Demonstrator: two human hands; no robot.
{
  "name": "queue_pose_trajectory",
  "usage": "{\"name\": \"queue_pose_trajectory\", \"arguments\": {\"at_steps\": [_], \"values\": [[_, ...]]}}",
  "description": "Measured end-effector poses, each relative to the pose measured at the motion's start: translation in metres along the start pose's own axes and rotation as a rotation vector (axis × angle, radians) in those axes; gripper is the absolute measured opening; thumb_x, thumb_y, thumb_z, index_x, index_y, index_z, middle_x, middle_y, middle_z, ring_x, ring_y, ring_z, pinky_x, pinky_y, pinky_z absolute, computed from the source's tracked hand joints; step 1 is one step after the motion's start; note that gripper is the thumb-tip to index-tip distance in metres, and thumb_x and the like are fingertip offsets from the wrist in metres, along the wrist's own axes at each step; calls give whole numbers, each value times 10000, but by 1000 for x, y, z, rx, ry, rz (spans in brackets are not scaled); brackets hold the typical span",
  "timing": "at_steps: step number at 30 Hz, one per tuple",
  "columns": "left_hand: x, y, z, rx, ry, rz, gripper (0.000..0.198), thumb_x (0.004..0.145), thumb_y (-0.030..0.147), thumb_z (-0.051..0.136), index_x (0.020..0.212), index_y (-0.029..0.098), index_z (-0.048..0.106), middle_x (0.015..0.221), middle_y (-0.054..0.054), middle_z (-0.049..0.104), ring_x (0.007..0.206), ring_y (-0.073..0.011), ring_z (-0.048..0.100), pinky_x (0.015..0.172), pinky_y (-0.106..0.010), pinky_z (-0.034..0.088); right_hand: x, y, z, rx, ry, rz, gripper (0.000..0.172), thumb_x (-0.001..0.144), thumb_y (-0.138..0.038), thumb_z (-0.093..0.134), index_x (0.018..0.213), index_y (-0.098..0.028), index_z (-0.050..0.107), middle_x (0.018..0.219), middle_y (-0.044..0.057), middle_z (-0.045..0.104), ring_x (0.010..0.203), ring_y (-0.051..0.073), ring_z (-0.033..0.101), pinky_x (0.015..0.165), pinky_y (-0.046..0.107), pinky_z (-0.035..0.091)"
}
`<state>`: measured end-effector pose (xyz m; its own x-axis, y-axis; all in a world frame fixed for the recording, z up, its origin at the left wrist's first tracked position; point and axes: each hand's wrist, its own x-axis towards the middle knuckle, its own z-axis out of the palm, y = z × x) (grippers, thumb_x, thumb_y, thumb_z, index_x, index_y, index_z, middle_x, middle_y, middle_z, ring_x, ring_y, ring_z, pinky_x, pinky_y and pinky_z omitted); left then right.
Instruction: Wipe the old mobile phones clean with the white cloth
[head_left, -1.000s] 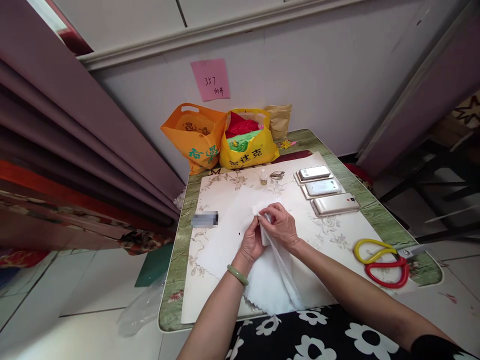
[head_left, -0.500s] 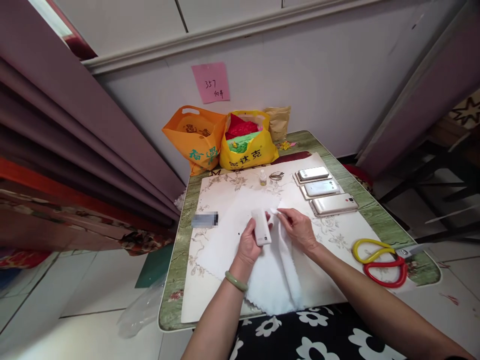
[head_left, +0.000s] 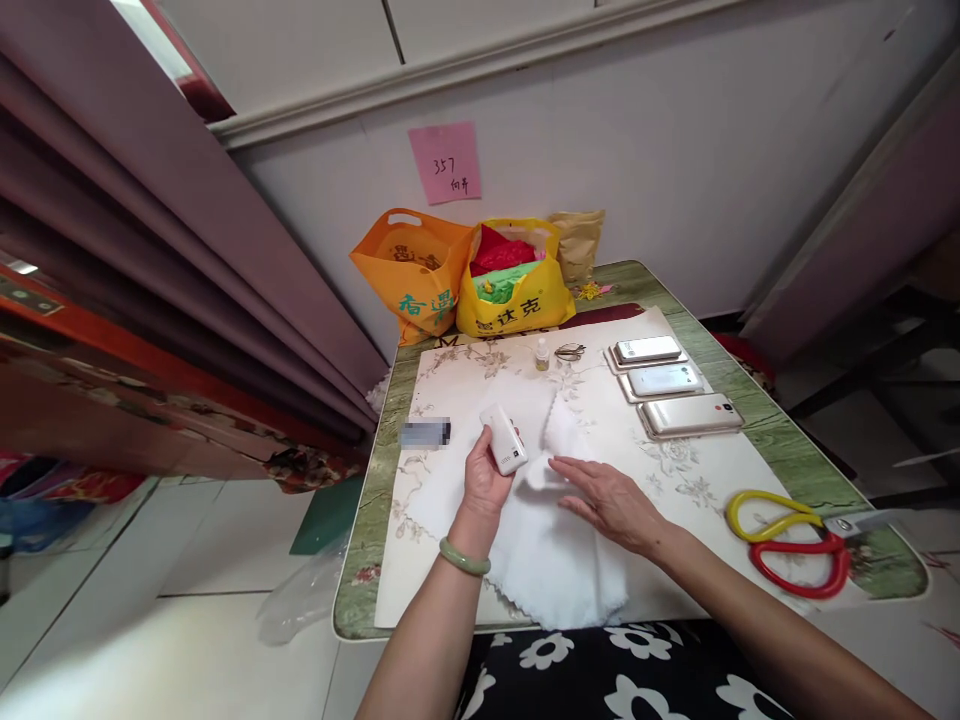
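A white mobile phone (head_left: 502,438) lies tilted in my left hand (head_left: 486,480), its back with a small dark camera facing up and my fingers wrapped round its edges. To the right, my right hand (head_left: 611,500) hovers just over a white cloth (head_left: 555,560), fingers stretched out and holding nothing. The cloth is spread on the table and partly folded, with a raised corner beyond my right fingertips. Whether those fingertips touch the cloth I cannot tell.
Three phones (head_left: 690,413) lie in a column at right, above scissors (head_left: 795,540) with yellow and red handles. A small bottle (head_left: 542,355) and glasses (head_left: 570,352) sit near the orange bag (head_left: 420,275) and yellow bag (head_left: 517,290). A blurred-out object (head_left: 425,433) lies left.
My right hand has let go of the cloth and its fingers have spread. My left hand has shifted left and turned the phone slightly. The view has swung a little left.
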<state>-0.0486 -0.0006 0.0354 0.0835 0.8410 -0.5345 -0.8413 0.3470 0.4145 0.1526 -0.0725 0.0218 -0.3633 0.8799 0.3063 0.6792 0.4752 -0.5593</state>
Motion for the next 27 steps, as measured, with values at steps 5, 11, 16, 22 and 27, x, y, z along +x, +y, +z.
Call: {"name": "queue_pose_trajectory", "arguments": {"at_steps": [5, 11, 16, 22, 27], "values": [[-14, 4, 11, 140, -15, 80, 267, 830, 256, 617, 1063, 128, 645, 916, -88, 722, 889, -212, 683, 892, -355, 517, 11, -9, -9, 186, 97, 180, 362, 935, -415, 496, 1259, -283, 591, 1235, 70, 643, 1108, 260, 605, 944, 453, 484], [-29, -35, 30, 272, -102, 252, 447, 751, 205, 710, 1178, 238, 580, 1066, -45, 695, 1023, -198, 638, 922, -319, 478, 25, -29, -5, 1029, 19, 605, 461, 776, -495, 682, 1123, -211, 579, 903, 43, 696, 760, 192, 681, 651, 307, 539], [-34, -47, 31, 422, -144, 206, 382, 702, 223, 758, 1052, 211, 606, 1008, -33, 685, 921, -161, 642, 854, -282, 483, 17, -15, -11, 1149, 190, 729, 389, 722, -489, 725, 921, -172, 620, 802, 23, 677, 708, 154, 630, 652, 264, 494], [-36, -40, 12, 941, -217, 214, 363, 794, 434, 665, 1043, 171, 635, 912, -74, 692, 712, -153, 622, 681, -272, 496, 5, 26, -53, 1110, 408, 800, 367, 732, -489, 708, 942, -194, 650, 938, 34, 670, 835, 174, 619, 643, 251, 532], [-45, -32, -28, 1146, -83, 421, 418, 727, 469, 714, 1039, 199, 645, 1005, -92, 693, 956, -237, 642, 798, -305, 513, -3, 93, -94, 904, 732, 849, 439, 708, -543, 706, 964, -189, 671, 930, 40, 684, 752, 165, 625, 556, 243, 543]]}}
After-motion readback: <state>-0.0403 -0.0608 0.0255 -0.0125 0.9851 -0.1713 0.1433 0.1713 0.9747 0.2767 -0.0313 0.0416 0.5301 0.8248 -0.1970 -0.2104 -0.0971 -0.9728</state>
